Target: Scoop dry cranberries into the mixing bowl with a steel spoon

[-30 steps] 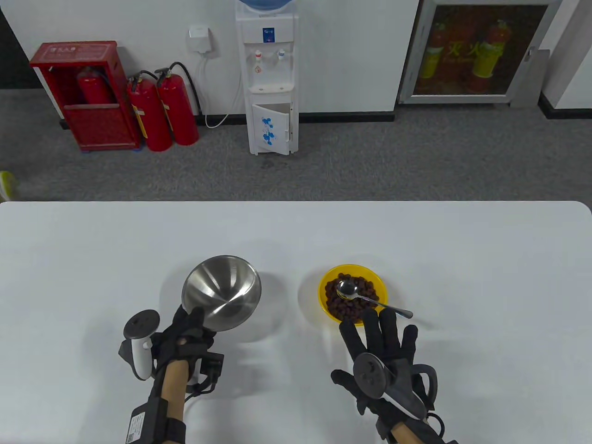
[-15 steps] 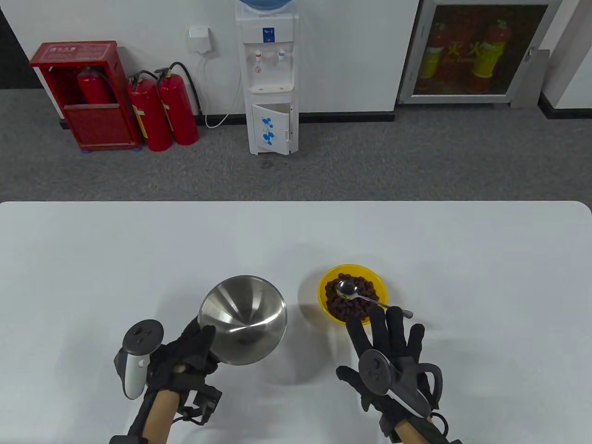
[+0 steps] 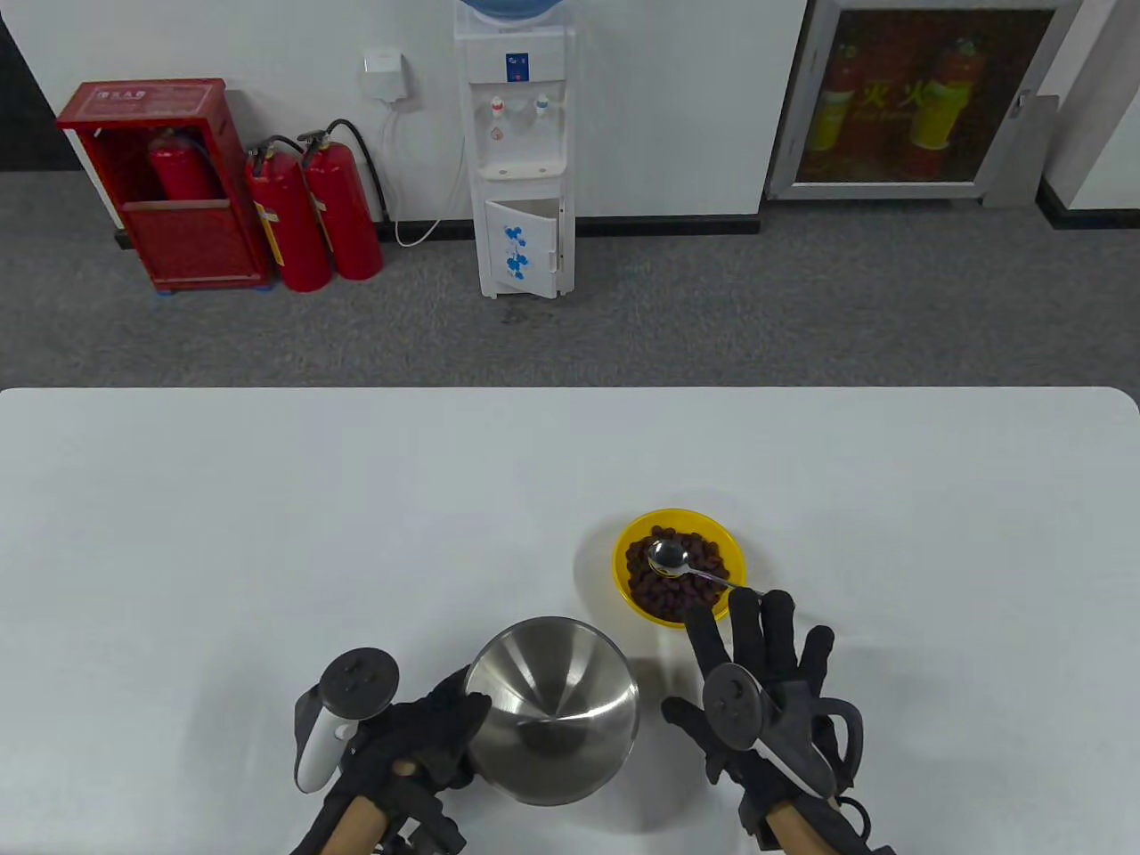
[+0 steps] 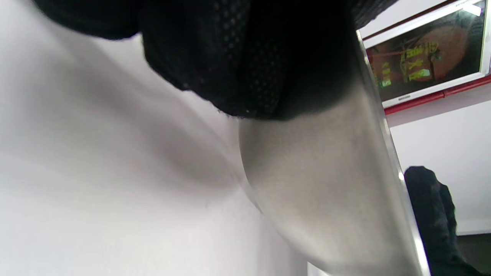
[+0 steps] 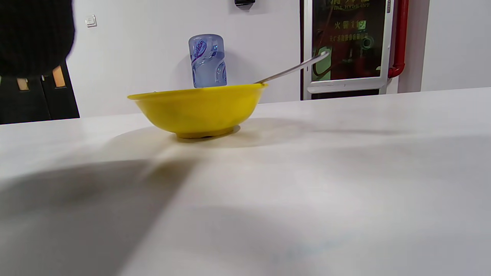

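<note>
steel mixing bowl [image 3: 552,712]: near the table's [image 3: 223,499] front edge, about midway along it, tilted and seemingly lifted off the surface; interior bare, no cranberries in it. left hand [image 3: 419,744] grips its left rim, fingers closed on the wall; the left wrist view shows gloved fingers [image 4: 245,65] pressed against the bowl's outer side.

yellow bowl [image 3: 623,583]: right of centre, beyond and to the right of the mixing bowl, standing flat on the table. holds the dry cranberries [image 3: 655,592], a dark heap that fills the base.

steel spoon [image 3: 681,565]: bowl of the spoon resting on the cranberries, handle propped over the yellow bowl's near-right rim and slanting up clear of the table, as the right wrist view shows.

right hand [image 3: 766,686]: fingers spread and extended, holding nothing; fingertips [image 3: 744,601] reach the handle end, contact cannot be told.

progress, judged: nothing transferred. mixing bowl is being set close to the source; spoon is not yet picked up. left to do: grasp the handle, load cranberries, carry them across the short gap, tip them in, repeat as needed.
</note>
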### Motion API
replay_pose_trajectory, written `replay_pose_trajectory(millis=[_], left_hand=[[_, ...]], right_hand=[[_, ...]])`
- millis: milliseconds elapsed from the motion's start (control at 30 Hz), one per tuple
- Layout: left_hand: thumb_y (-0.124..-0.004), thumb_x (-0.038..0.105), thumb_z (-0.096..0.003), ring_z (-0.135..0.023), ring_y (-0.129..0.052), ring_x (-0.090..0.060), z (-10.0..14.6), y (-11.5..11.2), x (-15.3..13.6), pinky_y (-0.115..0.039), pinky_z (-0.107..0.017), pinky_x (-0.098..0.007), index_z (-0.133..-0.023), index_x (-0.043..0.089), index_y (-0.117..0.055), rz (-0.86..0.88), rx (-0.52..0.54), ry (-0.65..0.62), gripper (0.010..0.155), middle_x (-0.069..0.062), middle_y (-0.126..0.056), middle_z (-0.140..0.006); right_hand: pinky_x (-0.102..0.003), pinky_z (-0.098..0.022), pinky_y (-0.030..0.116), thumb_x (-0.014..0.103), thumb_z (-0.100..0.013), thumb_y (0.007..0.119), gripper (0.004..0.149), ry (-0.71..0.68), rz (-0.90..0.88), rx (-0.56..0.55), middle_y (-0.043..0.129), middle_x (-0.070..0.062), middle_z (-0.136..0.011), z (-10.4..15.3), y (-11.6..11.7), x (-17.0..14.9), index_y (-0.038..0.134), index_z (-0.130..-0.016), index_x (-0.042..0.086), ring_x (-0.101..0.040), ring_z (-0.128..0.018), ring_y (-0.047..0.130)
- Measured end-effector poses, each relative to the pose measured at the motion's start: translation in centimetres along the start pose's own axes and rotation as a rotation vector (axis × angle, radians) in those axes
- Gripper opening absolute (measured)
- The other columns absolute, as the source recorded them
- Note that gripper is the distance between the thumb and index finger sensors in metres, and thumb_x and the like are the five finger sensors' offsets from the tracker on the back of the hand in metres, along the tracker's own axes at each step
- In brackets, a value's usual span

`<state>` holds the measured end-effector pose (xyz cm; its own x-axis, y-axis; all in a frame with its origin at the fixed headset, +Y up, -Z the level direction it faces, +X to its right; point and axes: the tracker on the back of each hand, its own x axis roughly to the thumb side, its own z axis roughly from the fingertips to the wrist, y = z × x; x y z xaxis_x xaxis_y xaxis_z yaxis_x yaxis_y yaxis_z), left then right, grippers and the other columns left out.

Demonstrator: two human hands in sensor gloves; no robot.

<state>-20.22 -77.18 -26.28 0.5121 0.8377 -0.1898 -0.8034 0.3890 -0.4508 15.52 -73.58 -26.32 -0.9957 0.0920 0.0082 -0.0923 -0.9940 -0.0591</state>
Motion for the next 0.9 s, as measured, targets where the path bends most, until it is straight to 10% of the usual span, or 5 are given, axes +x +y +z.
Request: replay_pose_trajectory(millis=[900], left_hand=[[-0.065,0.052,-0.0563,-0.033,-0.097,-0.020,-0.9,-1.4,-1.0,-0.083,-0.034,-0.042,-0.101,0.025,-0.057,-0.065,-0.101,0.067,0.053,0.005,-0.100,-0.060]], right_hand=[[-0.069,-0.069,0.004,0.076,-0.035,0.073,0.094,0.007,0.001,0.021,-0.011,0.006,-0.108,0.0,0.0,0.0,0.011,-0.101,0.051,-0.030,-0.105,-0.007]])
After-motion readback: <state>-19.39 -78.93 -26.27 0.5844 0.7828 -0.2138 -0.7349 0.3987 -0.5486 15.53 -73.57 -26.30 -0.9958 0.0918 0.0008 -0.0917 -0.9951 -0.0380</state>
